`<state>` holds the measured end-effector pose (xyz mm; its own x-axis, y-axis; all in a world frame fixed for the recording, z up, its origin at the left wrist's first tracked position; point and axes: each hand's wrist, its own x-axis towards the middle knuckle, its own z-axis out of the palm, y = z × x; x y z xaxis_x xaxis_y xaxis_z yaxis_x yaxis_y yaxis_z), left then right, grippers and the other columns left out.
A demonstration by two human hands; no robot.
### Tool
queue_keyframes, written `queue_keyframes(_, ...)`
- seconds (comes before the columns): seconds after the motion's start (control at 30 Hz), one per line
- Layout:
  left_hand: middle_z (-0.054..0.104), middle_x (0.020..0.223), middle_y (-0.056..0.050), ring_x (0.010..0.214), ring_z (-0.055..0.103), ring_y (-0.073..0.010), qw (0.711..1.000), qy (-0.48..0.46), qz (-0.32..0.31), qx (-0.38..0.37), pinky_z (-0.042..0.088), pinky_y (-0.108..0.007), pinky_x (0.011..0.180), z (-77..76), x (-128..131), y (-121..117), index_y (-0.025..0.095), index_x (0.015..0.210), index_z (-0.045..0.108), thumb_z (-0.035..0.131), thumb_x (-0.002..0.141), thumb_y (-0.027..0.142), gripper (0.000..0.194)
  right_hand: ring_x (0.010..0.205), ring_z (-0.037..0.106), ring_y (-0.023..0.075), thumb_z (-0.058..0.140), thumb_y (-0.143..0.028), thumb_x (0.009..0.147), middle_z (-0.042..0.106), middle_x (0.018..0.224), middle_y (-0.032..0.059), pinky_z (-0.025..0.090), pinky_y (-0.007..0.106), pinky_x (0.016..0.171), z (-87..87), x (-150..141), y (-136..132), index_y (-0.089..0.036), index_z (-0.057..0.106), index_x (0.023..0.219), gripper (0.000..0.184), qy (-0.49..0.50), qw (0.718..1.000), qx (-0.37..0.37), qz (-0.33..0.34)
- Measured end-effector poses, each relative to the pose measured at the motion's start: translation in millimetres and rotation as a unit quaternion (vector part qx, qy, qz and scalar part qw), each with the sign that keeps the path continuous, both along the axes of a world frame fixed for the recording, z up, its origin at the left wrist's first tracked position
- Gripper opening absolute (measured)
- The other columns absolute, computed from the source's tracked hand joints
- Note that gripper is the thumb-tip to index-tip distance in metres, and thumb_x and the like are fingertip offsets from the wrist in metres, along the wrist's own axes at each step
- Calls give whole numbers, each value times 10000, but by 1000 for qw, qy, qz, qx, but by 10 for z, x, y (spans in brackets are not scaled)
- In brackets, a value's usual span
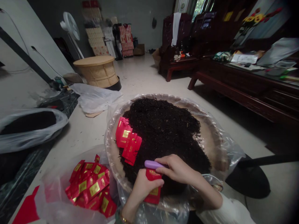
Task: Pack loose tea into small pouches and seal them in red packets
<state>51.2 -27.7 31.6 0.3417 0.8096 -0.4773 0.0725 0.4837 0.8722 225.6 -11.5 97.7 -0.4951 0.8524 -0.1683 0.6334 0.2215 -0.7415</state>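
My left hand [140, 186] is closed on a red packet [154, 186] with gold print, held upright at the near side of a wide round basket [112, 155] lined with clear plastic. My right hand [175, 168] grips a purple rounded tool [151, 164] lying across the packet's top edge; its working end cannot be made out. Under and beyond my hands, dark loose tea leaves [163, 130] are heaped in the basket. Several flat red packets [132, 147] rest on the leaves at the left side.
A clear plastic bag [53, 193] of filled-looking red packets [93, 183] stands left of the basket. Farther left is an open sack of dark leaves [30, 123]. A black round stand base [249, 179] sits at right. Beyond are a drum-shaped basket [98, 73] and a wooden table [245, 87].
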Motion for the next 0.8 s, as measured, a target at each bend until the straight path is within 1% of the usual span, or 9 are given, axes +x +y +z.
queue_keyframes(0.27,701,564,-28,534,622,-166,1000,-15,4,-8,458,-255,544,2,-9,-19,121,663,685,840,517,250,249,622,581,151,483,-392,938,687,736,24,343,224,582,-11,-21,-8,-190,662,811,298,-7,1000,10,-1)
queue_keyframes(0.4,711,585,-30,551,641,-174,999,-34,-1,-12,469,-257,557,-18,-11,-34,122,697,697,842,543,255,251,627,583,150,480,-397,941,688,737,24,350,221,588,-12,-30,-13,-192,663,808,305,-7,1000,11,-1)
queue_keyframes(0.5,703,580,-27,551,633,-173,999,-33,1,-12,470,-260,561,-41,-10,-31,120,693,699,847,528,257,260,634,587,151,480,-389,941,690,737,24,360,221,594,-8,-20,-12,-186,670,808,308,-1,1000,6,-2)
queue_keyframes(0.6,697,584,-24,554,618,-170,1000,-11,1,-4,467,-262,558,-43,-8,-14,114,689,710,830,521,234,239,669,607,162,528,-389,913,713,790,31,376,223,608,-11,0,-19,-185,695,887,266,10,1000,-9,-7)
queue_keyframes(0.7,719,654,-24,611,624,-174,1000,2,3,25,478,-265,603,-35,-6,-1,115,764,737,807,511,171,268,699,619,175,590,-410,869,732,861,41,391,231,624,-19,12,-38,-195,703,1014,282,18,1000,-14,-15)
queue_keyframes(0.73,721,667,-23,621,625,-174,999,3,4,32,479,-265,612,-37,-5,-1,116,784,741,806,509,164,286,699,618,175,591,-413,869,734,866,41,393,234,627,-21,11,-44,-197,703,1032,293,22,1000,-15,-15)
queue_keyframes(0.8,708,646,-23,606,615,-171,999,2,-2,32,470,-265,597,-52,-3,-11,114,761,733,814,522,195,266,683,611,166,555,-412,895,733,841,29,393,232,625,-22,7,-51,-198,713,1004,287,31,999,-20,-14)
